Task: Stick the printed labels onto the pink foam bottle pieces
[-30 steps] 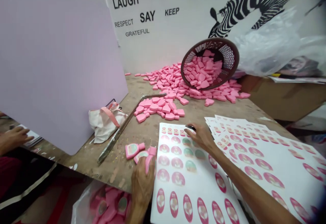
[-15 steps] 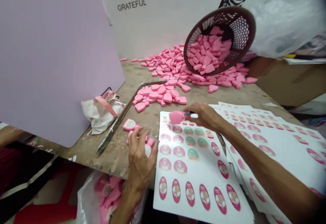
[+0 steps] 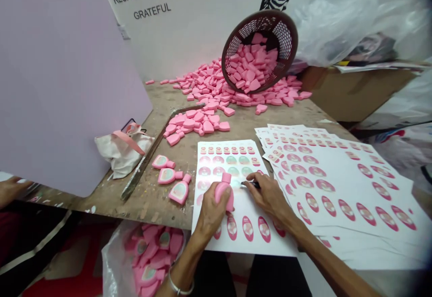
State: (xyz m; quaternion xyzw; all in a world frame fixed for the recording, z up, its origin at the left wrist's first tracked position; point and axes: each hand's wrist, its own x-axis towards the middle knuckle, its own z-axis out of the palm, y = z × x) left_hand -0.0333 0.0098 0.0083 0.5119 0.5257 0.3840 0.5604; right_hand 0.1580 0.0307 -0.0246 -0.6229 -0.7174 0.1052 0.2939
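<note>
A pink plastic bottle (image 3: 225,192) has now gone to the left grip (image 3: 213,211), clamped around it above a label sheet (image 3: 229,152) at six o'clock, while the right grip (image 3: 268,196) is closed on a slim dark tool (image 3: 254,184) at three o'clock.

A passable strip of worktop (image 3: 239,128) runs between the front sticker sheet (image 3: 229,153) and the loose pink bottles (image 3: 192,123). The tilted basket (image 3: 259,49) blocks farther up; the metal straightedge (image 3: 140,168) and tote bag (image 3: 123,150) block left; the stacked sheets (image 3: 337,189) block right.
</note>
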